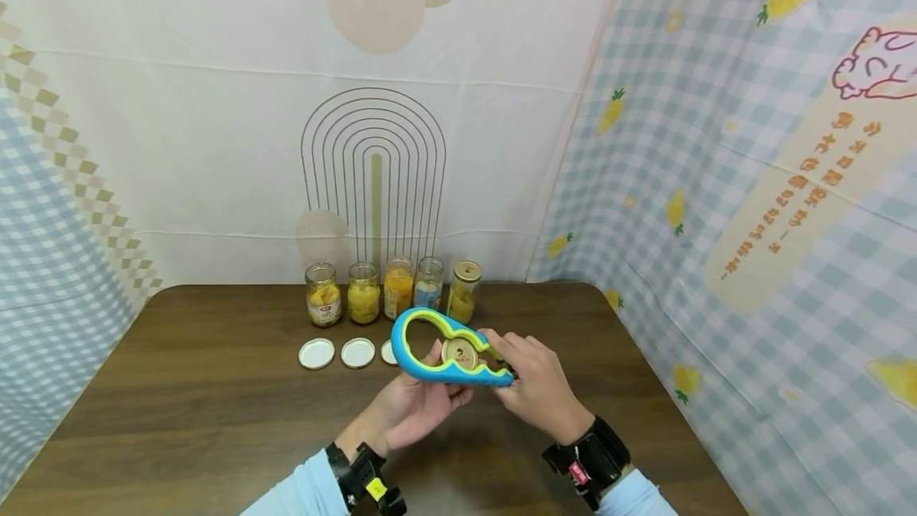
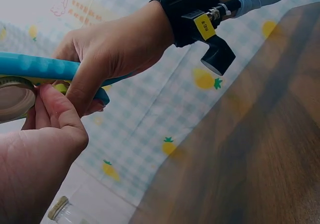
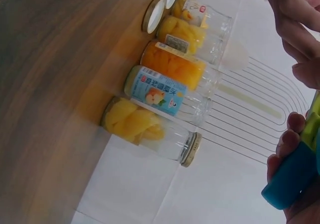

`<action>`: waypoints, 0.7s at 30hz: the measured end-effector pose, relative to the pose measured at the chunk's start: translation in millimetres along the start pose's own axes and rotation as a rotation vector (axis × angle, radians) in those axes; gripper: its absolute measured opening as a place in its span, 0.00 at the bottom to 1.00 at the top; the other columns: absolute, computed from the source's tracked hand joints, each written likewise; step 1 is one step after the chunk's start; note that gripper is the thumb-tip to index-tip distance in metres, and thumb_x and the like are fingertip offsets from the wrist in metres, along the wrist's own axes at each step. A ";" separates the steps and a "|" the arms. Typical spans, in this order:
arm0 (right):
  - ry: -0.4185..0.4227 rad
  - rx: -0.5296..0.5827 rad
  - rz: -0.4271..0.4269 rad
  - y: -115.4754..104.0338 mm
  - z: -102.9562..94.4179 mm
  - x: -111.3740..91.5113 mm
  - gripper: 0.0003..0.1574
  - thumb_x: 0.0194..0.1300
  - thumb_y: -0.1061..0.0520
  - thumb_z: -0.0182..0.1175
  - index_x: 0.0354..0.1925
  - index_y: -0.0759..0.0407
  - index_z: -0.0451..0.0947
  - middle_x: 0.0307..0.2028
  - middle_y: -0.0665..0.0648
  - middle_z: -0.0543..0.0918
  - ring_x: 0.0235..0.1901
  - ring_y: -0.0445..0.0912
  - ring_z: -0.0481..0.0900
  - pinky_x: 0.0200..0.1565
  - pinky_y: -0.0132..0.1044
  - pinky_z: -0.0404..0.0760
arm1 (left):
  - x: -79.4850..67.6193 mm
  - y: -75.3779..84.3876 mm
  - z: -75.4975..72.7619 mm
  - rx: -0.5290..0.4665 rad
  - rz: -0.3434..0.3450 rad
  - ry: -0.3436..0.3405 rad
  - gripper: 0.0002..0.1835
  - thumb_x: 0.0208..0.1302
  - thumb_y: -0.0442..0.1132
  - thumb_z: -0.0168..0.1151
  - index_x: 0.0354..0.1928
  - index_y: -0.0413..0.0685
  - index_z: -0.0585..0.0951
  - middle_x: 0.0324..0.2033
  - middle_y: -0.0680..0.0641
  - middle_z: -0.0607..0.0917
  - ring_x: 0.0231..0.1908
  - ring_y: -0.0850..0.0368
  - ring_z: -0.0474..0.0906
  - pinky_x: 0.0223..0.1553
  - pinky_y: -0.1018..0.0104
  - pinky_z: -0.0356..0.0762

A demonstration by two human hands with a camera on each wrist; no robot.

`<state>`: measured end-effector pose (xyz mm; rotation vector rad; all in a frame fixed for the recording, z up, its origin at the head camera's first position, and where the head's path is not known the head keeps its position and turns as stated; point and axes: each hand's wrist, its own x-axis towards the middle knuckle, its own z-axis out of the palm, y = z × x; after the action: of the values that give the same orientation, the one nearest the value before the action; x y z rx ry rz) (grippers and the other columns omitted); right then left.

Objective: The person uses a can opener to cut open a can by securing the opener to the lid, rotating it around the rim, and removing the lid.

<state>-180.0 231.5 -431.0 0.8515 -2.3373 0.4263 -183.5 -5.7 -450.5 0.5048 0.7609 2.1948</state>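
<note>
A blue and lime-green jar opener (image 1: 447,373) is held above the table, its handle end toward the right. My right hand (image 1: 536,381) grips that handle end. Within the opener's toothed gap sits a gold jar lid (image 1: 460,353), printed side up. My left hand (image 1: 415,412) reaches from below and pinches the lid by its edge. Seen from underneath in the left wrist view, the lid (image 2: 15,99) shows its pale inside, with no jar attached. Some of the left fingers are hidden behind the opener.
At the table's back edge stand several glass jars of fruit, including a lidless orange one (image 1: 398,289). The rightmost jar (image 1: 464,297) wears a gold lid. White-lined lids (image 1: 316,353) lie in front of them, one partly covered by the opener. Cloth curtains (image 1: 458,142) hang behind.
</note>
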 end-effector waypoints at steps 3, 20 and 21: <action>-0.004 0.004 0.001 0.3 2.0 -1.7 0.42 0.55 0.60 0.80 0.68 0.54 0.81 0.31 0.46 0.78 0.28 0.35 0.59 0.36 0.28 0.63 | -0.6 -1.0 -1.3 -0.003 -0.008 0.009 0.27 0.83 0.64 0.46 0.71 0.59 0.69 0.60 0.57 0.84 0.60 0.63 0.78 0.66 0.65 0.73; 0.053 0.002 0.057 11.6 -4.9 -5.6 0.44 0.53 0.59 0.83 0.68 0.55 0.80 0.39 0.51 0.85 0.32 0.39 0.70 0.35 0.32 0.71 | -5.3 13.9 -22.6 0.416 0.065 0.163 0.13 0.86 0.46 0.51 0.54 0.55 0.84 0.47 0.58 0.90 0.52 0.63 0.85 0.63 0.62 0.80; 0.056 -0.002 0.062 13.4 -6.0 -7.0 0.44 0.53 0.58 0.83 0.68 0.55 0.80 0.39 0.51 0.85 0.32 0.39 0.70 0.35 0.32 0.71 | -8.3 16.7 -25.4 0.480 0.069 0.209 0.12 0.85 0.45 0.53 0.56 0.51 0.84 0.48 0.58 0.89 0.53 0.63 0.85 0.63 0.63 0.81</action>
<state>-182.0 247.5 -432.1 0.7578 -2.3167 0.4687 -201.0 -30.2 -459.4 0.5448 1.4181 2.1459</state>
